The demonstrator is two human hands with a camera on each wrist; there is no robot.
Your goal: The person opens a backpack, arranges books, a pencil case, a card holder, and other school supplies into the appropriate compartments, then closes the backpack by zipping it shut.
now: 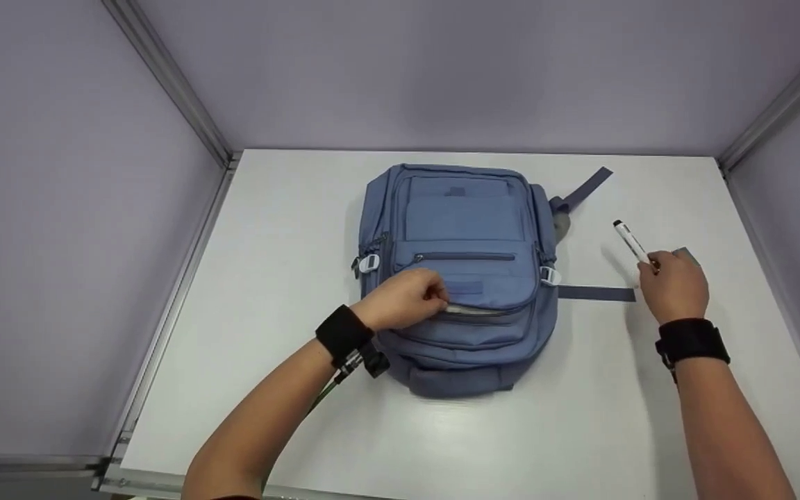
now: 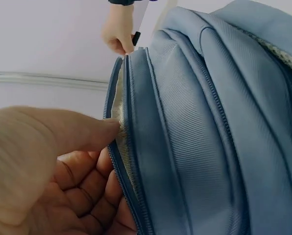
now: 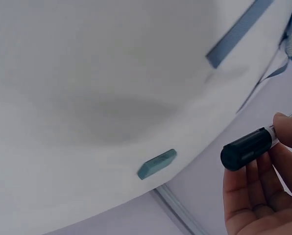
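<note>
A blue backpack (image 1: 466, 215) lies on the white table, front side up. Its lower front pocket is unzipped, and a pale lining (image 2: 118, 110) shows in the gap. My left hand (image 1: 407, 298) pinches the upper edge of that pocket opening between thumb and fingers, at the left part of the slit. Off to the right of the bag, my right hand (image 1: 674, 288) holds a marker (image 1: 629, 239) above the table. The marker has a white barrel and a black end pointing away from me; in the right wrist view a thick dark end (image 3: 249, 149) sticks out past the thumb.
A small teal block (image 3: 157, 164) lies on the table, mostly hidden behind my right hand in the head view. Two straps (image 1: 598, 294) stretch from the bag's right side across the table (image 1: 275, 278). Pale panels (image 1: 476, 76) enclose the back and sides.
</note>
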